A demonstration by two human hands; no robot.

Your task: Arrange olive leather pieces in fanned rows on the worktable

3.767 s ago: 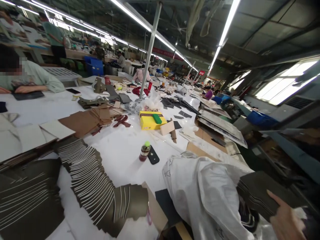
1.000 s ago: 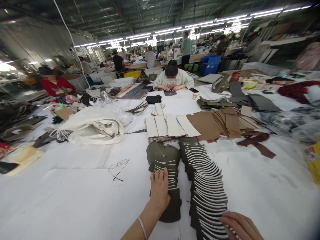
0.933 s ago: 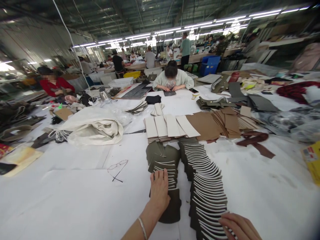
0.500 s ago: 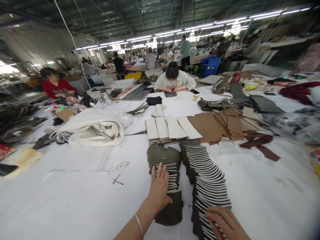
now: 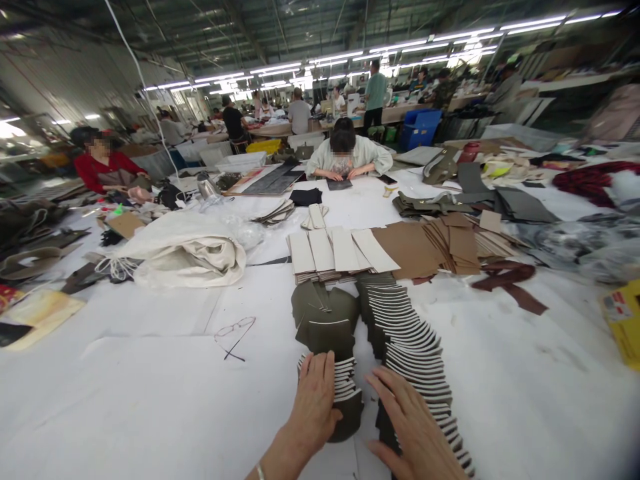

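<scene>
Two rows of overlapping dark olive cut pieces with pale edges lie on the white table. My left hand [image 5: 314, 399] rests flat, fingers stretched, on the near end of the shorter left row [image 5: 327, 347]. My right hand [image 5: 410, 427] lies flat with fingers apart on the near part of the longer right row [image 5: 407, 347], reaching toward the gap between the rows. Neither hand grips anything.
Beige and brown card pieces [image 5: 390, 250] are stacked beyond the rows. Eyeglasses [image 5: 234, 330] lie to the left, a white sack [image 5: 185, 250] farther left. A seated person [image 5: 349, 157] works opposite; another person in red [image 5: 107, 167] sits at left. A yellow box [image 5: 623, 320] is at right.
My left hand slid back toward me along the short row, gathering its pieces closer. My right hand moved left and up over the long row's near end.
</scene>
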